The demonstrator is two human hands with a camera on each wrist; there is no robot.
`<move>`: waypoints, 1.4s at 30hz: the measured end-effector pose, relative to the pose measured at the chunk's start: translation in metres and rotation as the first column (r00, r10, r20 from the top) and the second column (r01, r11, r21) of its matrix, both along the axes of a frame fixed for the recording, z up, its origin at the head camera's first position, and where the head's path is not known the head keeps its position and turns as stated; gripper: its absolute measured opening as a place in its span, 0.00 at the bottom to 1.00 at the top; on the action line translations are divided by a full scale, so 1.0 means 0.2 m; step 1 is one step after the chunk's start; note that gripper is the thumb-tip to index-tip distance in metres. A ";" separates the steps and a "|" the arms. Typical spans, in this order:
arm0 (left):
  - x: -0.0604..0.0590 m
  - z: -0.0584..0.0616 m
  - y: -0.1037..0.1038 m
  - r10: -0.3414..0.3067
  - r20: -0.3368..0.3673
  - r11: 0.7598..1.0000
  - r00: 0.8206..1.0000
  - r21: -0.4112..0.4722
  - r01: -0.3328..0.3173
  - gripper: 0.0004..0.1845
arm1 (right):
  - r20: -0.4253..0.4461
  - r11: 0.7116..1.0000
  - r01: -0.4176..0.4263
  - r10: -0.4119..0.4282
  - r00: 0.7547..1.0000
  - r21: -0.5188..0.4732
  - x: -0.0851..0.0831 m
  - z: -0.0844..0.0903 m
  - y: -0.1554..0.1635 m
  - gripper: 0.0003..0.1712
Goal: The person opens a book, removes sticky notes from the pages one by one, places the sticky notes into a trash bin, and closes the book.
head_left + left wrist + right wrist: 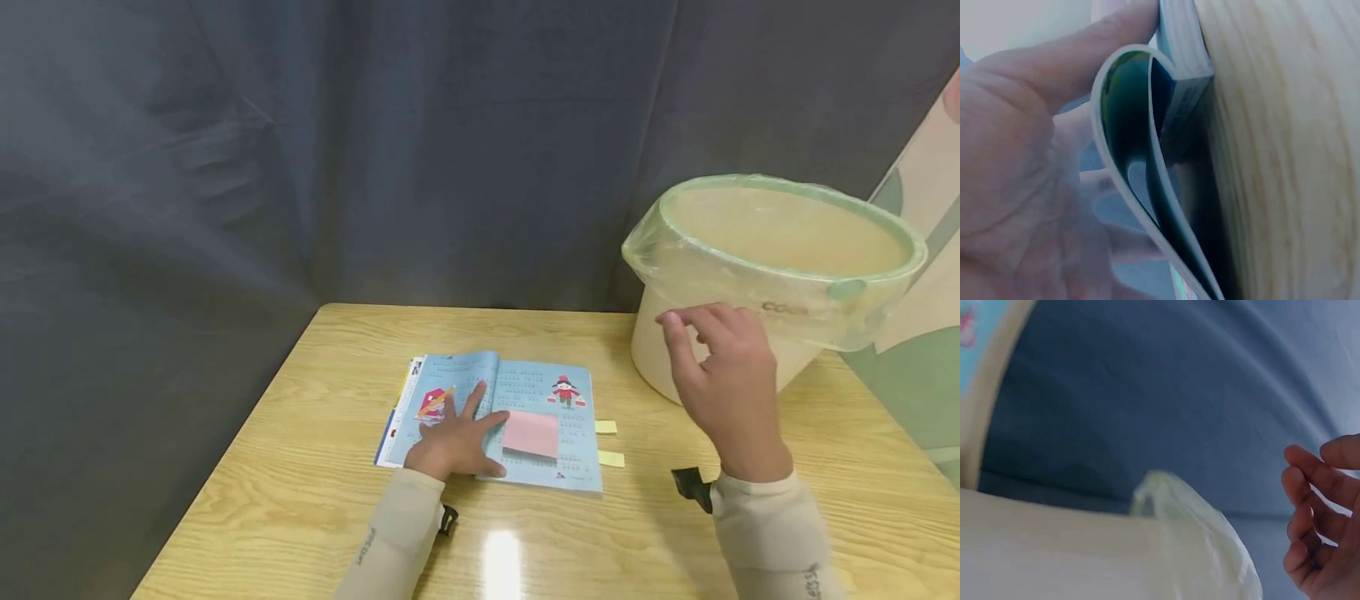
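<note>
An open book (pixel 525 379) with light blue printed pages lies on the table. My left hand (pixel 453 442) rests spread over its lower middle, fingers straight and apart. Beside its fingers, a pink sticky note pad (pixel 530 433) sits on the right page. Two yellow sticky tabs (pixel 611 459) stick out from the right edge. In the left wrist view, the left-hand pages (pixel 1107 106) bow up beside the palm. My right hand (pixel 723 367) is raised in front of the bin, fingers loosely bent. Nothing shows between its thumb and fingertips (pixel 1297 453) in the right wrist view.
A cream bin (pixel 652 358) with a green rim stands at the table's back right, lined with a thin translucent bag (pixel 1204 550). Behind the wooden table (pixel 300 492) hangs a dark curtain (pixel 480 167). A patterned panel (pixel 930 367) stands at the right.
</note>
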State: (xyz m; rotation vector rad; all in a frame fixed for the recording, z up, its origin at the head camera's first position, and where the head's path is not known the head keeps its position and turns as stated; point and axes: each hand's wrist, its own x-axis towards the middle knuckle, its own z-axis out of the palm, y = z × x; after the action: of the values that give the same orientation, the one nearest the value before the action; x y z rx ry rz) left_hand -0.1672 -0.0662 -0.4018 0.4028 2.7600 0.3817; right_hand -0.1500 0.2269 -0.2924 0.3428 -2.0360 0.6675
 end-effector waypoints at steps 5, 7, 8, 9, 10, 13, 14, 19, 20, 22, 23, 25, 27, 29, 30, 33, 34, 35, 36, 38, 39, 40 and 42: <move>0.00 0.00 0.01 0.025 -0.013 0.998 1.000 -0.064 -0.026 0.45 | 0.082 0.976 -0.124 0.111 0.990 0.177 -0.01 -0.14 -0.09 0.08; 0.01 -0.01 0.01 0.033 -0.016 0.996 0.999 -0.086 -0.034 0.45 | 0.132 0.958 -0.167 0.139 0.981 0.234 -0.01 -0.19 -0.13 0.07; 0.01 -0.02 0.01 0.037 -0.019 0.995 0.999 -0.095 -0.039 0.46 | 0.160 0.949 -0.186 0.148 0.976 0.255 -0.02 -0.22 -0.15 0.07; 0.01 -0.03 0.01 0.043 -0.021 0.994 0.999 -0.098 -0.044 0.46 | 0.187 0.940 -0.206 0.158 0.970 0.274 -0.02 -0.24 -0.18 0.07; 0.01 -0.03 0.01 0.048 -0.025 0.994 0.999 -0.100 -0.050 0.46 | 0.212 0.930 -0.221 0.162 0.964 0.293 -0.03 -0.25 -0.20 0.08; 0.00 -0.04 0.02 0.056 -0.035 0.994 0.998 -0.095 -0.059 0.48 | 0.275 0.902 -0.261 0.169 0.946 0.345 -0.04 -0.29 -0.26 0.14; -0.01 -0.04 0.02 0.058 -0.036 0.993 0.998 -0.096 -0.061 0.49 | 0.293 0.889 -0.271 0.166 0.942 0.369 -0.04 -0.30 -0.27 0.17; -0.01 -0.05 0.01 0.058 -0.031 0.994 0.998 -0.096 -0.060 0.50 | 0.390 0.807 -0.327 0.132 0.911 0.492 -0.04 -0.36 -0.31 0.27; -0.01 -0.05 0.01 0.059 -0.027 0.994 0.998 -0.093 -0.061 0.50 | 0.411 0.791 -0.341 0.125 0.903 0.509 -0.03 -0.38 -0.32 0.27; -0.01 -0.06 0.01 0.061 -0.023 0.994 0.998 -0.088 -0.062 0.50 | 0.440 0.764 -0.361 0.114 0.891 0.534 -0.04 -0.41 -0.33 0.26; -0.01 -0.06 0.01 0.060 -0.022 0.994 0.998 -0.089 -0.062 0.49 | 0.451 0.754 -0.369 0.108 0.886 0.543 -0.04 -0.42 -0.34 0.25; -0.01 -0.06 0.01 0.057 -0.026 0.995 0.998 -0.086 -0.059 0.48 | 0.467 0.745 -0.382 0.106 0.878 0.547 -0.05 -0.45 -0.35 0.25; -0.02 -0.07 0.01 0.052 -0.030 0.995 0.998 -0.085 -0.055 0.47 | 0.483 0.739 -0.395 0.108 0.869 0.546 -0.05 -0.47 -0.36 0.24; -0.02 -0.07 0.02 0.046 -0.034 0.994 0.998 -0.093 -0.049 0.46 | 0.501 0.729 -0.413 0.110 0.858 0.546 -0.05 -0.50 -0.37 0.24; -0.02 -0.07 0.02 0.045 -0.034 0.994 0.998 -0.095 -0.048 0.46 | 0.511 0.723 -0.421 0.110 0.853 0.548 -0.05 -0.51 -0.37 0.23; -0.02 -0.07 0.02 0.047 -0.036 0.993 0.998 -0.103 -0.050 0.46 | 0.528 0.701 -0.440 0.106 0.843 0.561 -0.06 -0.53 -0.39 0.20; -0.02 -0.07 0.02 0.047 -0.037 0.993 0.998 -0.105 -0.050 0.46 | 0.526 0.695 -0.441 0.106 0.844 0.568 -0.07 -0.54 -0.40 0.19; -0.02 -0.07 0.02 0.047 -0.038 0.993 0.998 -0.105 -0.050 0.46 | 0.524 0.691 -0.439 0.102 0.846 0.575 -0.07 -0.55 -0.40 0.18; -0.02 -0.07 0.02 0.047 -0.038 0.993 0.998 -0.105 -0.051 0.47 | 0.515 0.688 -0.436 0.105 0.851 0.580 -0.07 -0.55 -0.41 0.17; -0.03 -0.08 0.02 0.045 -0.036 0.994 0.998 -0.103 -0.048 0.47 | 0.488 0.689 -0.422 0.113 0.865 0.589 -0.08 -0.57 -0.40 0.15; -0.03 -0.08 0.02 0.045 -0.035 0.994 0.998 -0.102 -0.048 0.48 | 0.473 0.691 -0.416 0.121 0.873 0.591 -0.08 -0.58 -0.40 0.14; -0.03 -0.08 0.02 0.044 -0.035 0.994 0.998 -0.100 -0.048 0.48 | 0.456 0.693 -0.409 0.129 0.881 0.594 -0.08 -0.58 -0.40 0.13; -0.03 -0.08 0.03 0.043 -0.034 0.994 0.999 -0.100 -0.046 0.48 | 0.428 0.697 -0.396 0.141 0.893 0.597 -0.09 -0.59 -0.40 0.11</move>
State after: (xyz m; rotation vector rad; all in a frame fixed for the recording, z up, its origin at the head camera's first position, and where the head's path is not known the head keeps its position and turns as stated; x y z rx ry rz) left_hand -0.1734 -0.0612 -0.4170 0.3253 2.8087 0.2469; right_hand -0.1675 0.1471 -0.4106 1.0408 -2.5653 0.1179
